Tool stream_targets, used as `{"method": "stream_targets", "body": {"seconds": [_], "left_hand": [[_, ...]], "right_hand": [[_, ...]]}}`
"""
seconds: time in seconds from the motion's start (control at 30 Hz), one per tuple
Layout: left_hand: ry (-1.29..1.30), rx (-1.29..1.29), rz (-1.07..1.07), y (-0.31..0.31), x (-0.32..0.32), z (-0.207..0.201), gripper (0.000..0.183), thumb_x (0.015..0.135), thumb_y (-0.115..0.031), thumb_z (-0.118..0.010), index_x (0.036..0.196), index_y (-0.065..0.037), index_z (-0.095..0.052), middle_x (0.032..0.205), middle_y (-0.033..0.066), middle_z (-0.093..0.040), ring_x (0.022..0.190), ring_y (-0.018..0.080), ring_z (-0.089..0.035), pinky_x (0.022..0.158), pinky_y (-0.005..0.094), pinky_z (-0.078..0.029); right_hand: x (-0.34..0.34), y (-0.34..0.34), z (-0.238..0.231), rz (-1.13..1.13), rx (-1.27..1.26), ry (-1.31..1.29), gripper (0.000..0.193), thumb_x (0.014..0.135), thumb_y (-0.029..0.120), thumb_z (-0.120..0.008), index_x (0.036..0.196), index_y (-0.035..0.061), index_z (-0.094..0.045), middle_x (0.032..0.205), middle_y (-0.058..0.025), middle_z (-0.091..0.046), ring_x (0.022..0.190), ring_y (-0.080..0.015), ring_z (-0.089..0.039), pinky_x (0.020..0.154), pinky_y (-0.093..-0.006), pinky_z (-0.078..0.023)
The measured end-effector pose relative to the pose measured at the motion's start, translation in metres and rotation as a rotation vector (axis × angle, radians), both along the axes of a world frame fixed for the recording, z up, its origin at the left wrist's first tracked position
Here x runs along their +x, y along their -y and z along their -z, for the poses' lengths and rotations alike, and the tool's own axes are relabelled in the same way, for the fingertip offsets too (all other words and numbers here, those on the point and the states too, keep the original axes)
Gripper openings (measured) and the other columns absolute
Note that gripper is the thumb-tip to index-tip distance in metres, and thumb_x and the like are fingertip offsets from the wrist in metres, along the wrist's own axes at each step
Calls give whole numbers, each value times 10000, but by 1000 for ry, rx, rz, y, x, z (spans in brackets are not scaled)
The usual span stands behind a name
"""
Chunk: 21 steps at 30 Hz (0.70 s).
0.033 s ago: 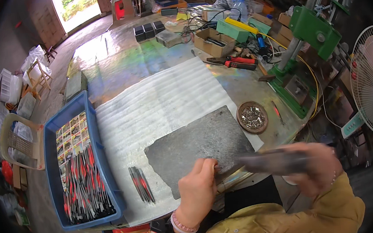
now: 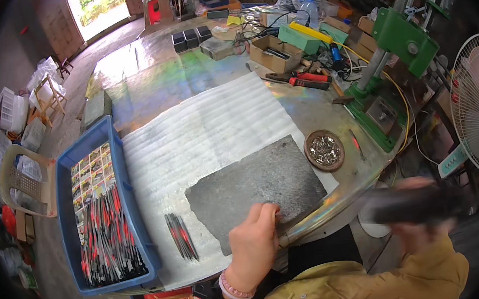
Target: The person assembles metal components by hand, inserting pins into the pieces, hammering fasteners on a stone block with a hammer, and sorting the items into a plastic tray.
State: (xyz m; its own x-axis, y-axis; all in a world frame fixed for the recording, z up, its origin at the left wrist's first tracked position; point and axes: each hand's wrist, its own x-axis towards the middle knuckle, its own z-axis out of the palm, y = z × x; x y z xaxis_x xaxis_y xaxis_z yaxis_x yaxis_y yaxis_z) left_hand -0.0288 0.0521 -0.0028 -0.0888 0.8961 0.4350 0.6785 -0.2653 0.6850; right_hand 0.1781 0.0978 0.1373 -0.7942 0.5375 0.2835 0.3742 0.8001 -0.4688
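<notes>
My left hand [image 2: 254,240] rests at the near edge of a flat grey slab [image 2: 254,182], its fingers pinched together. Whatever is between them is hidden. To the right of the slab, off the table's near edge, my right hand [image 2: 423,232] grips a dark, blocky elongated tool [image 2: 420,204]. Motion smears both hand and tool, so the tool's kind does not show. Left of the slab lies a small bundle of slim black-and-red pieces [image 2: 181,237]. Many similar pieces [image 2: 109,237] fill the blue plastic crate [image 2: 142,216] farther left.
Under the slab lies a white foam sheet [image 2: 207,118]. A round dish of small metal parts [image 2: 324,150] sits at the slab's right corner. Beyond are red-handled pliers [image 2: 309,80], an open cardboard box [image 2: 276,53], a green press [image 2: 402,41] and a white fan [image 2: 477,106].
My right hand and the dark tool have swung to the right, away from the slab's near right side. The left hand keeps its place.
</notes>
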Motion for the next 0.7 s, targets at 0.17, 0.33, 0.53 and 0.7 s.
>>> {"method": "stream_targets", "body": {"seconds": [0.17, 0.33, 0.53, 0.7], "left_hand": [[-11, -1, 23, -5, -3, -7, 207, 731, 42, -566, 891, -88, -550, 794, 100, -569, 627, 327, -588, 521, 391, -471], [-23, -7, 4, -2, -1, 0, 186, 743, 26, -560, 888, -89, -549, 793, 102, -568, 625, 329, -590, 515, 394, -473], [-49, -14, 9, -4, 0, -5, 188, 746, 21, -566, 899, -88, -556, 798, 98, -576, 622, 330, -593, 524, 393, -479], [4, -53, -10, 1, -2, -2, 148, 778, 34, -557, 897, -51, -574, 810, 116, -604, 637, 300, -616, 544, 352, -492]], "right_hand": [[-10, -6, 0, -63, -12, 226, 549, 801, 60, -635, 1307, 3, -432, 788, -74, -558, 611, -219, -591, 519, -306, -479], [-2, -3, -6, -26, -103, 92, 477, 800, 90, -635, 1247, 12, -490, 885, -105, -618, 687, -252, -639, 583, -319, -525], [-14, -8, -10, -61, -108, 295, 487, 816, 75, -635, 1271, 10, -473, 876, -139, -628, 713, -258, -654, 551, -313, -519], [-6, -8, 1, 20, -69, 105, 474, 838, 87, -613, 1280, 12, -461, 919, -163, -625, 754, -308, -641, 602, -343, -522]]}}
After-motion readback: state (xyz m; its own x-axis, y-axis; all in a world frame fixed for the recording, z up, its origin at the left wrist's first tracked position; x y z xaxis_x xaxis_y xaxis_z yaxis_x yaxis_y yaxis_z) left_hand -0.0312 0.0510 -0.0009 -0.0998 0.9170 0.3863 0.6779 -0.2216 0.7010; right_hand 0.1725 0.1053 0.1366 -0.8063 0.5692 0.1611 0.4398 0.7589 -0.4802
